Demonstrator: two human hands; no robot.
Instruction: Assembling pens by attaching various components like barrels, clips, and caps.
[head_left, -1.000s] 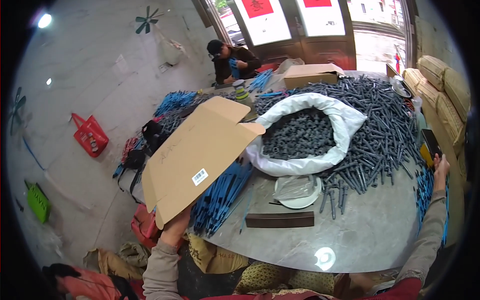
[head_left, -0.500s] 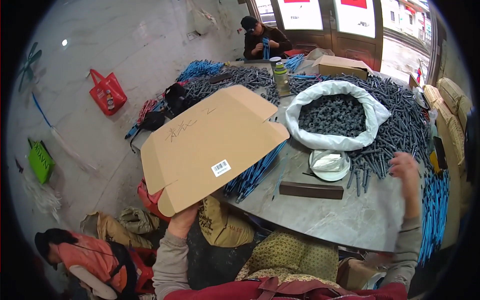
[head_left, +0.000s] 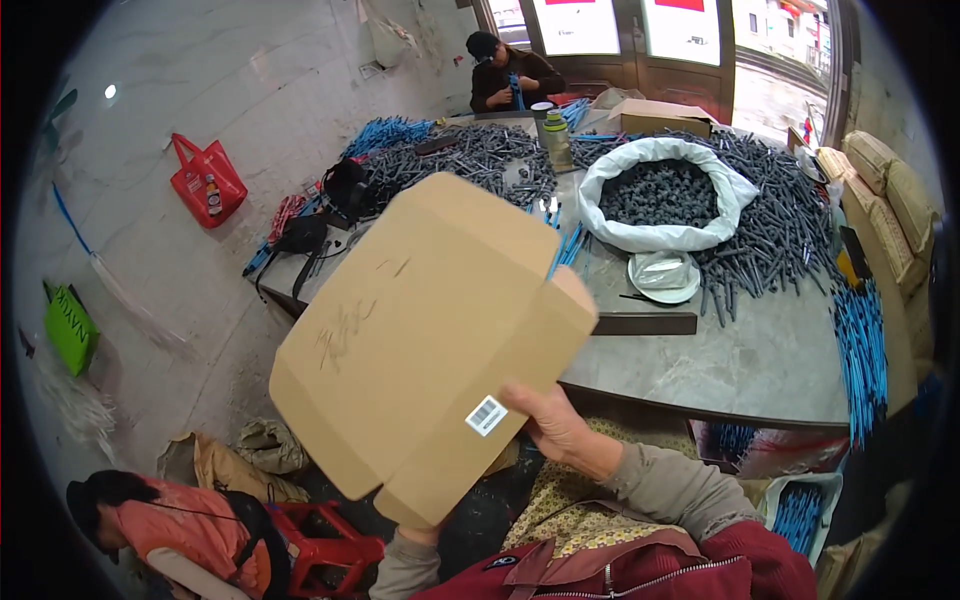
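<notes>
Cardboard, in the form of one large flattened brown carton with folded flaps (head_left: 430, 340), is held up in front of the person, above the near edge of the grey stone-topped table (head_left: 760, 360) and tilted toward the camera. The right hand (head_left: 555, 425) grips its lower right edge, thumb on the face next to a small white label (head_left: 486, 415), the other fingers wrapped behind. The left hand is hidden behind the bottom flap; only the left forearm sleeve (head_left: 405, 565) shows, so the spread of its fingers cannot be told. To handle the sheet well, both hands should probably grip opposite edges, since a one-sided hold may let the flaps swing or buckle.

Count, largest first: one table; one carton in hand; one white sack of dark grey parts (head_left: 660, 195); one smaller closed cardboard box (head_left: 665, 115) at the far end; one red bag (head_left: 205, 180) and one green bag (head_left: 68, 325) on the floor; one dark flat bar (head_left: 640, 323); one white dish (head_left: 665, 277); one bottle (head_left: 556, 140). Grey and blue rods lie in heaps too dense to count. Two other people are present.
</notes>
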